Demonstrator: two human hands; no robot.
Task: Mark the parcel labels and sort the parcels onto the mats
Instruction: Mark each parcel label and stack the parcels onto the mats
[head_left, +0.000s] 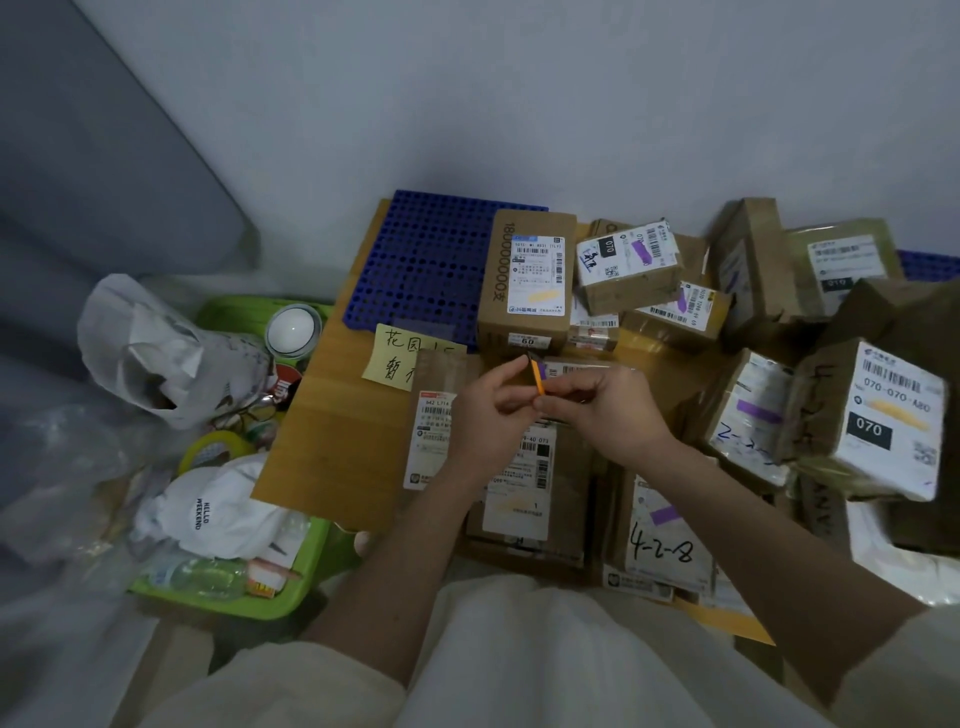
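Both my hands meet over the parcels in the middle of the head view. An orange marker pen (537, 376) with a dark tip stands upright between them; my right hand (597, 410) pinches its lower end and my left hand (491, 415) touches its side with the fingertips. Under my hands lie flat cardboard parcels (524, 499) with white labels, one marked 4-2-8 (662, 545). A tall brown box (527, 280) stands on the blue perforated mat (421, 260). A yellow sticky note (400, 358) with handwriting lies on the wooden board (332, 441).
Many labelled boxes pile up at the right, among them one marked 070 (878, 421). A green tray (260, 603) at the left holds white bags, a tape roll (215, 447), a bottle and clutter. A second blue mat's edge (930, 262) shows far right. The grey wall runs behind.
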